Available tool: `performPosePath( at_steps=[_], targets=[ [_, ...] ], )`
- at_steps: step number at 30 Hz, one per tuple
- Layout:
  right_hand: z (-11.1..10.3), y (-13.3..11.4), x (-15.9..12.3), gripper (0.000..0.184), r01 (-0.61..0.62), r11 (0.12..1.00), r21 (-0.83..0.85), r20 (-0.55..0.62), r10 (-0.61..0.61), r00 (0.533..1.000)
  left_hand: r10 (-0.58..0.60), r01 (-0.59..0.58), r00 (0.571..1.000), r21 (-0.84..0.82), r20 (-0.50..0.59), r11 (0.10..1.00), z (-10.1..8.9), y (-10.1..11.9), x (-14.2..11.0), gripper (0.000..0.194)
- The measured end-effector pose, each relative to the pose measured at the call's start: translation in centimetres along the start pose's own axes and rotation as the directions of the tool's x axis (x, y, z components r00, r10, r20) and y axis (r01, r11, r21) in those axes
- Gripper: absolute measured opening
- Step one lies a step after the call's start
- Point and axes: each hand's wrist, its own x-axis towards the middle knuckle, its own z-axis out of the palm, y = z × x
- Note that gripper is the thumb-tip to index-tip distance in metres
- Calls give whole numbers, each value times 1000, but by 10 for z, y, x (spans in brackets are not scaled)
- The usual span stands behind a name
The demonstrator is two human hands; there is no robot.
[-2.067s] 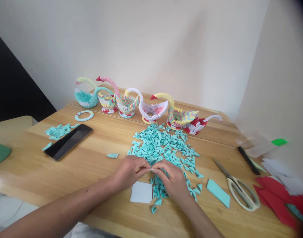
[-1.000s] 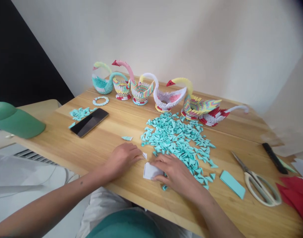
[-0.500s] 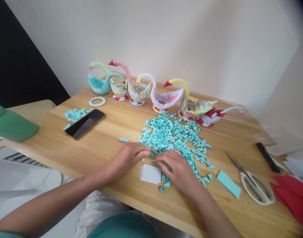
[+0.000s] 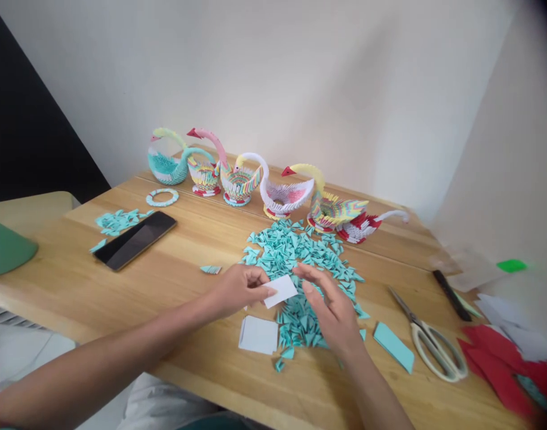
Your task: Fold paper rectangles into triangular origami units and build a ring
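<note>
Between the thumb and fingers of my left hand is a small white paper rectangle, held by its left end. My right hand hovers just right of the paper, thumb and fingers apart, with nothing in it. Under and behind both hands spreads a heap of folded turquoise paper triangles. A stack of white paper slips lies on the table below the held paper. Left of my left hand sits a short row of joined turquoise pieces.
Several folded-paper swans line the table's back. At left are a paper ring, a phone and more turquoise pieces. To the right lie turquoise slips, scissors, a black cutter and red paper.
The white paper has come up into clear view in my left hand. My right hand has moved off it and opened. The camera view has shifted to the right.
</note>
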Motion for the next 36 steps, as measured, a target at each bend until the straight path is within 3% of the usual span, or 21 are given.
performPosePath(
  at_steps=[2,4,8,10,13,15,18,22,26,31,36],
  targets=[
    [0,0,0,26,-56,998,33,70,54,996,107,-98,993,152,-50,983,2,-2,-1,27],
    [3,-1,0,12,3,1000,12,43,-3,999,170,-153,983,205,-68,967,4,-3,-2,33],
    [4,3,-1,12,221,975,-36,-88,-224,971,87,-88,994,-8,-65,996,2,-4,-2,59],
    [3,5,-1,16,323,945,-62,-69,-326,943,-8,17,998,-151,60,988,0,-5,-1,69],
    [3,7,0,20,416,905,-84,-24,-420,907,-73,177,951,-336,299,925,-4,-6,1,60],
    [4,7,1,22,422,903,-83,-16,-425,905,-78,204,947,-396,310,896,-5,-6,2,49],
    [7,7,1,16,342,937,-66,-26,-345,938,-83,154,977,-375,197,914,-5,-7,2,43],
    [12,4,-1,7,71,997,41,-14,-70,997,-35,43,999,-287,34,957,1,-7,-1,44],
    [15,3,-2,12,-169,967,188,54,162,985,14,-9,1000,-230,19,973,3,-6,-4,46],
    [18,5,-4,15,-209,951,227,43,205,978,9,15,996,-273,84,962,2,-7,-3,45],
    [18,4,-3,13,-254,916,311,111,231,967,26,-31,999,-163,-33,986,6,-13,-2,30]
  ],
)
